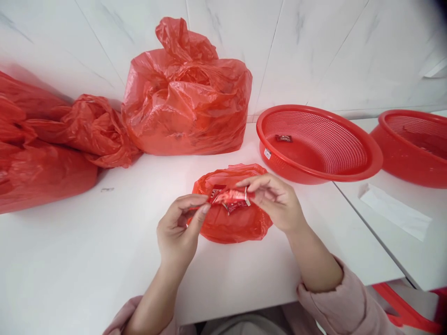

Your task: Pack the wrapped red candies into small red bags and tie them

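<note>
A small shiny red packet (230, 196) is stretched between my two hands, above an open red plastic bag (230, 230). My left hand (179, 225) pinches its left end between thumb and fingers. At the other end, the fingertips of my right hand (277, 200) are closed on it. More small red packets (238, 206) lie inside the bag, partly hidden behind the held one. The bag's mouth is spread wide on the white table.
Behind the bag stands a large knotted red plastic bag (188, 111); further red bags (45, 153) lie at the left. A red plastic basket (314, 174) holding a small packet (283, 138) sits at right, beside another red basket (412, 158). White paper (396, 211) lies nearby.
</note>
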Demonstrator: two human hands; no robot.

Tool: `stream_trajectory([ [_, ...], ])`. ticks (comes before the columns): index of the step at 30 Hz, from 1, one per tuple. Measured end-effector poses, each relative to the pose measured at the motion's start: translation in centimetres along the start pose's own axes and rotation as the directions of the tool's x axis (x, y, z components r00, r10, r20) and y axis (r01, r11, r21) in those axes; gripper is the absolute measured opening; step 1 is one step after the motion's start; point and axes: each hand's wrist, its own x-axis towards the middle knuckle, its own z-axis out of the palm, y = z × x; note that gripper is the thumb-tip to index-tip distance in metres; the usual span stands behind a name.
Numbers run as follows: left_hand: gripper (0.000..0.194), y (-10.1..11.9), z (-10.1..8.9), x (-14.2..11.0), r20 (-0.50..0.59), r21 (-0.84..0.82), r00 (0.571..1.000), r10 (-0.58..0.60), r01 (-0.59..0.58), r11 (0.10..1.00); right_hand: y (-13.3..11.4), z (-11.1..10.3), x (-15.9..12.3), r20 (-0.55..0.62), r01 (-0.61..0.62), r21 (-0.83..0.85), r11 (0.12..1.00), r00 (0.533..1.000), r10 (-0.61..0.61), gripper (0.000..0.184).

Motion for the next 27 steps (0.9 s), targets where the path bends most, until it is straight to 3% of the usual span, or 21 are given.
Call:
stream_trajectory([
  [3,0.012,1.5,0.3,-0.1,-0.067,-0.01,0.983,-0.17,0.17,0.985,1.2,-0.6,0.4,-0.269,-0.145,-0.236,0.961,0.96,0.078,0.009],
  [5,0.02,2.1,0.2,-0.2,-0.069,0.01,0.975,-0.212,0.214,0.977,1.9,-1.1,0.6,-0.335,-0.194,-0.379,0.905,0.94,0.061,0.012],
  [9,0.036,2.1,-0.2,-0.5,-0.044,0.029,0.977,-0.209,0.21,0.977,2.3,-1.6,0.6,-0.265,-0.184,-0.593,0.784,0.964,0.026,0.015],
  [13,0.054,1.5,-0.6,-0.7,0.007,-0.014,0.969,-0.246,0.246,0.969,2.1,-1.2,0.7,-0.159,-0.089,-0.698,0.71,0.987,-0.032,0.027],
  [17,0.064,1.3,-0.6,-0.3,0.055,-0.096,0.954,-0.295,0.299,0.949,1.8,-0.4,0.5,-0.098,-0.021,-0.679,0.734,0.993,-0.062,0.031],
  [20,0.07,1.2,-0.6,0.2,0.084,-0.186,0.94,-0.33,0.34,0.922,0.1,-0.4,0.1,-0.172,0.016,-0.613,0.79,0.973,-0.154,0.028],
  [23,0.064,1.3,-0.5,0.5,0.078,-0.26,0.945,-0.316,0.326,0.909,-2.9,-2.3,0.8,-0.238,-0.004,-0.61,0.792,0.955,-0.179,0.027],
  [27,0.042,2.0,-0.3,0.5,0.003,-0.23,0.925,-0.379,0.369,0.9,-6.0,-7.9,5.5,-0.227,-0.027,-0.763,0.646,0.947,-0.228,0.033],
])
